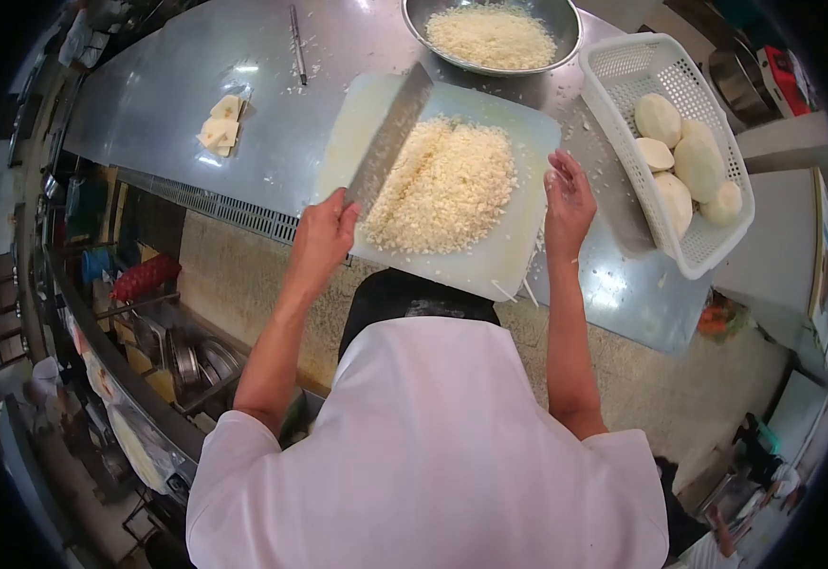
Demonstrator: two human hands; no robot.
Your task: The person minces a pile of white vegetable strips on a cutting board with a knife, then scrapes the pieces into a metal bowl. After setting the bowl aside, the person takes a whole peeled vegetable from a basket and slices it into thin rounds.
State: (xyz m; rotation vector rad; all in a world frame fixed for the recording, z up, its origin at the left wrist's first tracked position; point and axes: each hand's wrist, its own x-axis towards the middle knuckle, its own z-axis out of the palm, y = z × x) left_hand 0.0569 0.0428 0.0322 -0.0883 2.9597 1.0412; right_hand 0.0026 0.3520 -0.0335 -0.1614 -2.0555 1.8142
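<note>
My left hand [324, 232] is closed around the handle of a cleaver [390, 137]. The broad blade stands on edge against the left side of a heap of finely chopped pale vegetable [452, 190], which looks like potato. Under the heap lies a pale cutting board [518, 251]. At the board's right edge is my right hand [569, 204], its fingers apart and slightly curled, with nothing held. A few thin pale strips hang near the board's front right corner.
A metal bowl [570, 52] of chopped pieces stands beyond the board. On the right, a white perforated basket [613, 123] holds several peeled potatoes [699, 166]. Pale slices [221, 125] and a slim rod-like tool [297, 45] lie on the steel table [167, 95] to the left.
</note>
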